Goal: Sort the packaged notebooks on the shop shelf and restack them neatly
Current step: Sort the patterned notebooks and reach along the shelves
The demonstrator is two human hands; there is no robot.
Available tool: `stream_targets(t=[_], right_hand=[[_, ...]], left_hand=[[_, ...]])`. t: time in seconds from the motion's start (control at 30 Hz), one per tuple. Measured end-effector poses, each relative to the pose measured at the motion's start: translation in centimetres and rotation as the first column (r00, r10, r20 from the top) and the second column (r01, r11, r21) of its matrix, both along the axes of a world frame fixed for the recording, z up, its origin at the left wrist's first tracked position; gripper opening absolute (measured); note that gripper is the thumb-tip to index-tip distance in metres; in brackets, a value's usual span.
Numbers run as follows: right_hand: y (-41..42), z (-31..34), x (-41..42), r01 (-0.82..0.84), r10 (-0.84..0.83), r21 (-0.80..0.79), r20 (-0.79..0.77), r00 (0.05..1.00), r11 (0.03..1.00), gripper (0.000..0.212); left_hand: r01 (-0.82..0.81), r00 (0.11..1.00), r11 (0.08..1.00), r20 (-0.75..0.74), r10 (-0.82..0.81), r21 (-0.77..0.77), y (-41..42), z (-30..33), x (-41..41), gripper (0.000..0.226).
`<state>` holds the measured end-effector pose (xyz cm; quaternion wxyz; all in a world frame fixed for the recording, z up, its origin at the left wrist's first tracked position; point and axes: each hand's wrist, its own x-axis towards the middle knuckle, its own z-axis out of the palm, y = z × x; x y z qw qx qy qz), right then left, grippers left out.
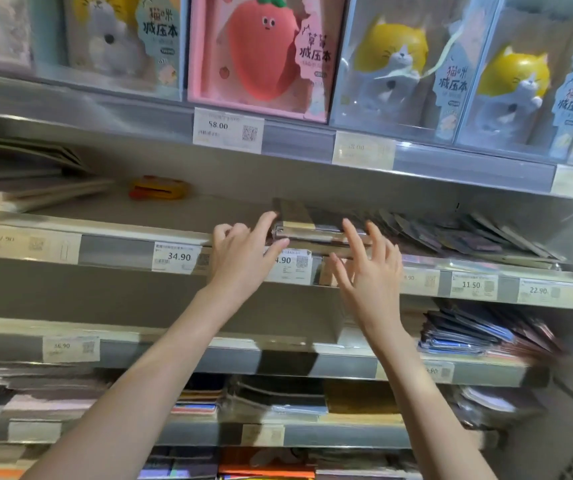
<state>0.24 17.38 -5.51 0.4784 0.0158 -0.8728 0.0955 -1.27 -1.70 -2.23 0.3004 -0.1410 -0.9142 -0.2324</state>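
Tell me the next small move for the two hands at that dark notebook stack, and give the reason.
Probably close both hands on the ends of the notebook stack and square it up. The left hand has fingertips at its left corner, the right hand is spread open at its front edge, and neither grips it yet. To the right, the fanned notebooks lean in a loose slant and still need restacking.

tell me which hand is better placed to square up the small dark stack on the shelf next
Left. The left hand already has its fingertips at the dark notebook stack's left end; the right hand is spread open in front of it.
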Motion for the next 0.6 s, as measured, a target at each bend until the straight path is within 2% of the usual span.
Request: stream_targets(t=[0.1, 0.17, 0.37, 0.6], right_hand=[[-0.6, -2.0, 0.7, 0.005, -0.005, 0.034, 0.000, 1.000, 0.999, 0.053], [-1.3, -3.5, 1.3, -0.010, 0.007, 0.046, 0.055, 0.998, 0.999, 0.054], [-4.5, -8.5, 3.4, -0.063, 0.049, 0.062, 0.213, 0.976, 0.996, 0.062], [-8.4, -14.6, 6.3, -0.080, 0.071, 0.011, 0.344, 0.936, 0.997, 0.056]], left_hand=[[0.025, 0.980, 0.999, -0.197, -0.029, -0.024, -0.4, -1.7, 0.5, 0.047], [0.062, 0.962, 0.998, -0.265, -0.062, -0.010, -0.9, -3.0, 0.6, 0.046], [0.137, 0.959, 0.990, -0.246, -0.138, -0.023, -2.2, -6.9, 2.7, 0.050], [0.181, 0.973, 0.983, -0.139, -0.183, -0.027, -5.2, -14.6, 5.8, 0.049]])
